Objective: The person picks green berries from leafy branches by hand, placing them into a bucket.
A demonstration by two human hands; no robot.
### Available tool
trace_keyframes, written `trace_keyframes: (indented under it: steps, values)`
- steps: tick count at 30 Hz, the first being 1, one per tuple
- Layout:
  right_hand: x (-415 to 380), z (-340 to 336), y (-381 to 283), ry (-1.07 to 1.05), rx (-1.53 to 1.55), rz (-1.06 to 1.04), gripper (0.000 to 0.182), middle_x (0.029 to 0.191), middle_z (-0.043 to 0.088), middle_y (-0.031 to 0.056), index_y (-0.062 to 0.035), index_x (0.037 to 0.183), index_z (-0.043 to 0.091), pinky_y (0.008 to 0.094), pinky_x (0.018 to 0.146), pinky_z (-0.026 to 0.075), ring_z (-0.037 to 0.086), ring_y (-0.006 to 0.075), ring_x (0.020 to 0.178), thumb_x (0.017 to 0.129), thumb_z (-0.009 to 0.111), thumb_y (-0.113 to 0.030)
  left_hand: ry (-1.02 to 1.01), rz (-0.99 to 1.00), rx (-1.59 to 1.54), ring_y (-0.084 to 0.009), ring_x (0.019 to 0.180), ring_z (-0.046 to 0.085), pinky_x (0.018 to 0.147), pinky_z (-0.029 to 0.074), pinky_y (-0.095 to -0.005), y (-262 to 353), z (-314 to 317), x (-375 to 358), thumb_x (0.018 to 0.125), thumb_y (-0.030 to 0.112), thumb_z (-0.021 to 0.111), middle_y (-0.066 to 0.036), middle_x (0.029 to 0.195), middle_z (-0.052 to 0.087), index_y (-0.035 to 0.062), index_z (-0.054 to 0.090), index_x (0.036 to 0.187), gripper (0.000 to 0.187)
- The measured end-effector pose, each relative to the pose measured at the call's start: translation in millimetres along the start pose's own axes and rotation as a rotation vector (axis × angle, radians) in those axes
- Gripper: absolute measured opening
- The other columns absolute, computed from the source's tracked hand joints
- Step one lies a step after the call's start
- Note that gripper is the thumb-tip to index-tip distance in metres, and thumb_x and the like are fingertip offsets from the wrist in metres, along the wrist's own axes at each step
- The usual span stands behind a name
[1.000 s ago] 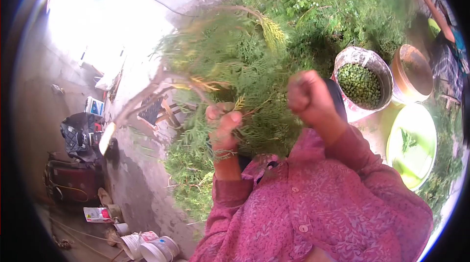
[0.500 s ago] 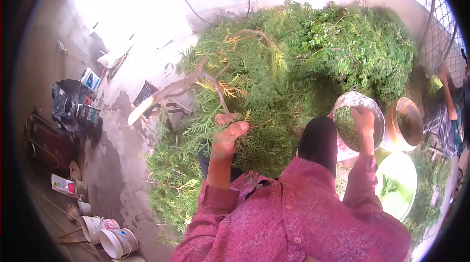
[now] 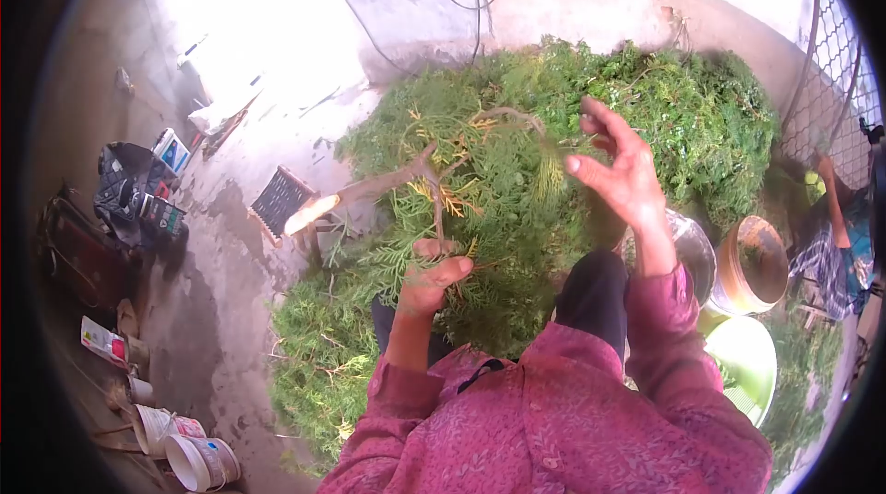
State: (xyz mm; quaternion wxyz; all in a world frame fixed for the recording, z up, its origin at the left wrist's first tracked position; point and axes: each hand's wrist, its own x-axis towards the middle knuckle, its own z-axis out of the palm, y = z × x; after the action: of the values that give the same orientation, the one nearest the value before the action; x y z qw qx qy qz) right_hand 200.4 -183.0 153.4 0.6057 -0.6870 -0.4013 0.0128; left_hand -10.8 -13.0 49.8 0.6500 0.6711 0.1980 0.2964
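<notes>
My left hand (image 3: 430, 278) is closed around a thin stem of a cut conifer branch (image 3: 392, 182). The branch has flat green sprays, some yellowed tips and a pale sawn end pointing left. My right hand (image 3: 620, 160) is raised beside the branch's right side, fingers apart, holding nothing. Below that hand stands a white bucket (image 3: 694, 254), partly hidden by my forearm. Behind the branch spreads a large heap of green cuttings (image 3: 678, 125).
A second bucket (image 3: 759, 259) and a light green basket (image 3: 746, 365) stand at my right. Another person (image 3: 831, 236) sits at the far right by a wire mesh. At left are a crate-like stool (image 3: 281, 199), a black bag (image 3: 138, 194) and white buckets (image 3: 201, 462).
My right hand has left the white bucket and risen up and leftward, its fingers now spread. The left hand keeps hold of the branch. The view has shifted slightly.
</notes>
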Motion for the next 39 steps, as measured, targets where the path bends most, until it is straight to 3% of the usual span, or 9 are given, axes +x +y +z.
trace_keyframes:
  steps: [2, 6, 10, 11, 15, 21, 25, 30, 39]
  values:
    - [17.4, -2.9, -5.7, -0.095, 0.001, -0.153, 0.075, 0.125, 0.048, 0.0150, -0.0069, 0.132, 0.038, 0.0346, 0.087, 0.048, 0.049, 0.0189, 0.108, 0.069, 0.076, -0.022, 0.004, -0.022, 0.003, -0.0142, 0.078, 0.047, 0.070, 0.041, -0.0303, 14.1, 2.6, -2.2, 0.061, 0.021, 0.074, -0.002, 0.084, 0.047, 0.0033, 0.052, 0.091, 0.041]
    - [28.8, 8.2, -20.9, -0.511, 0.335, 0.031, 0.077, 0.126, 0.047, 0.0122, -0.0086, 0.134, 0.033, 0.0315, 0.090, 0.045, 0.051, 0.0198, 0.108, 0.071, 0.075, -0.020, 0.025, 0.084, -0.003, -0.0130, 0.077, 0.047, 0.067, 0.041, -0.0296, 9.9, 0.4, 1.4, 0.060, 0.023, 0.076, -0.001, 0.083, 0.049, 0.0016, 0.057, 0.084, 0.037]
    - [27.2, 21.0, -12.1, -0.663, 0.397, 0.044, 0.058, 0.093, 0.057, 0.0042, -0.0093, 0.130, 0.042, 0.0239, 0.068, 0.046, 0.053, 0.0108, 0.077, 0.079, 0.067, -0.016, -0.009, -0.092, -0.100, -0.0116, 0.073, 0.049, 0.067, 0.041, -0.0290, 20.3, -5.1, 5.6, 0.062, 0.024, 0.073, -0.001, 0.078, 0.052, 0.0027, 0.058, 0.079, 0.031]
    - [22.7, 20.9, -14.6, -0.666, 0.394, 0.105, 0.034, 0.075, 0.055, 0.0001, -0.0051, 0.113, 0.055, 0.0221, 0.057, 0.043, 0.049, 0.0076, 0.062, 0.082, 0.064, -0.016, -0.093, -0.060, -0.137, -0.0111, 0.071, 0.049, 0.066, 0.041, -0.0288, 25.5, -6.2, 9.6, 0.065, 0.024, 0.071, -0.001, 0.076, 0.054, 0.0029, 0.058, 0.078, 0.028]
    - [16.5, 24.0, -11.2, -0.645, 0.653, 0.182, 0.012, 0.063, 0.048, -0.0045, -0.0031, 0.081, 0.058, 0.0206, 0.048, 0.037, 0.041, 0.0046, 0.049, 0.081, 0.064, -0.013, -0.133, 0.065, -0.140, -0.0108, 0.072, 0.051, 0.067, 0.039, -0.0269, 11.8, -3.2, 32.0, 0.080, 0.029, 0.061, -0.003, 0.076, 0.059, 0.0032, 0.059, 0.077, 0.026]
    - [11.4, 35.7, -1.9, -0.558, 0.541, 0.263, 0.009, 0.064, 0.049, -0.0068, -0.0041, 0.082, 0.060, 0.0181, 0.047, 0.035, 0.042, 0.0014, 0.054, 0.082, 0.063, -0.012, 0.061, -0.051, 0.214, -0.0078, 0.072, 0.041, 0.068, 0.033, -0.0213, -2.7, -7.6, 50.4, 0.091, 0.027, 0.049, 0.003, 0.076, 0.049, -0.0002, 0.057, 0.094, 0.029]
    - [6.1, 45.3, 3.2, -0.610, 0.437, 0.240, 0.007, 0.064, 0.049, -0.0081, -0.0049, 0.080, 0.061, 0.0183, 0.048, 0.035, 0.041, 0.0005, 0.055, 0.083, 0.060, -0.011, 0.037, -0.194, 0.113, -0.0083, 0.079, 0.045, 0.072, 0.036, -0.0216, -28.9, -10.7, 48.5, 0.091, 0.024, 0.048, 0.000, 0.086, 0.054, -0.0006, 0.056, 0.104, 0.029]
    - [-1.3, 58.2, 11.3, -0.665, 0.409, 0.295, 0.010, 0.063, 0.051, -0.0069, -0.0052, 0.080, 0.062, 0.0190, 0.049, 0.037, 0.044, 0.0016, 0.056, 0.083, 0.060, -0.014, 0.190, -0.050, 0.034, -0.0121, 0.098, 0.050, 0.086, 0.037, -0.0238, -13.8, 8.6, 29.0, 0.091, 0.019, 0.048, -0.007, 0.111, 0.055, -0.0027, 0.050, 0.117, 0.034]
    - [-11.9, 67.6, 14.5, -0.743, 0.316, 0.255, 0.014, 0.063, 0.051, -0.0054, -0.0042, 0.080, 0.062, 0.0199, 0.051, 0.037, 0.045, 0.0028, 0.058, 0.083, 0.060, -0.018, 0.426, 0.019, 0.015, -0.0156, 0.101, 0.051, 0.085, 0.040, -0.0273, -55.6, 18.3, -18.0, 0.086, 0.016, 0.056, -0.012, 0.112, 0.054, -0.0077, 0.043, 0.121, 0.044]
